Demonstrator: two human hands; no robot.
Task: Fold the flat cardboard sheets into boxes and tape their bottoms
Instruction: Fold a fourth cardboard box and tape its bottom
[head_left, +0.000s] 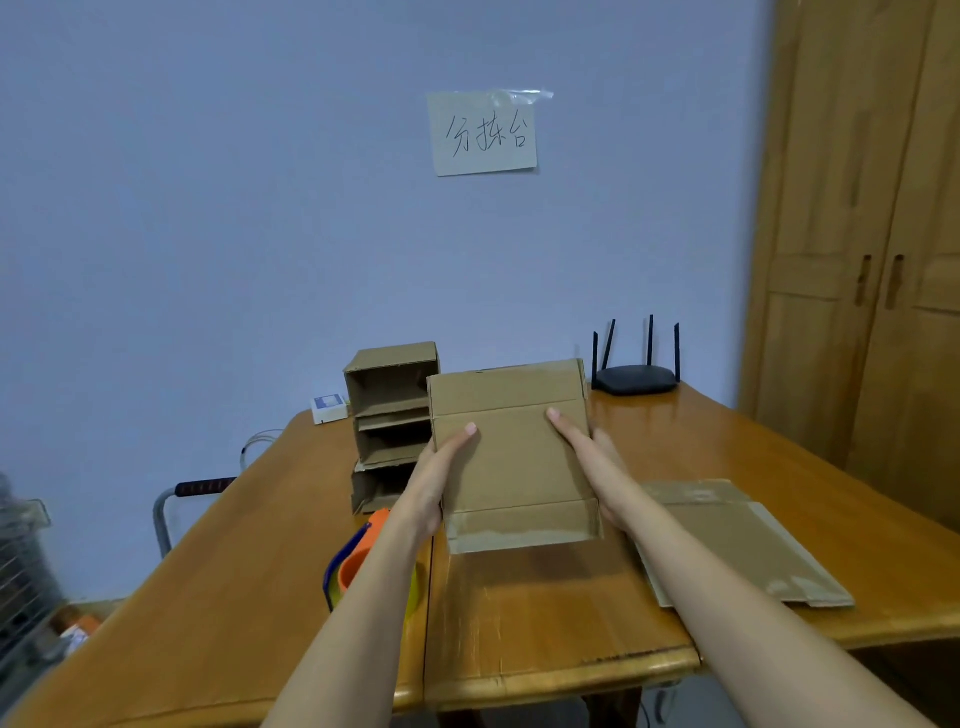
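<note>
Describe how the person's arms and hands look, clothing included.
Both forearms are bare up to the frame's lower edge: no sleeves, gloves, watch, bracelets or rings show. The left hand and right hand have short, unpainted nails. Arms are slender, with no markings.

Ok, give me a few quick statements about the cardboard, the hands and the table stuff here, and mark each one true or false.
1. Both hands hold one flat cardboard sheet above the table. True.
2. The left hand holds the tape dispenser. False: the dispenser sits on the table under the left forearm.
3. Folded boxes are stacked behind the held sheet. True.
4. The router sits at the table's near edge. False: it is at the far edge by the wall.
5. More flat cardboard lies beside the right hand. True.
</note>
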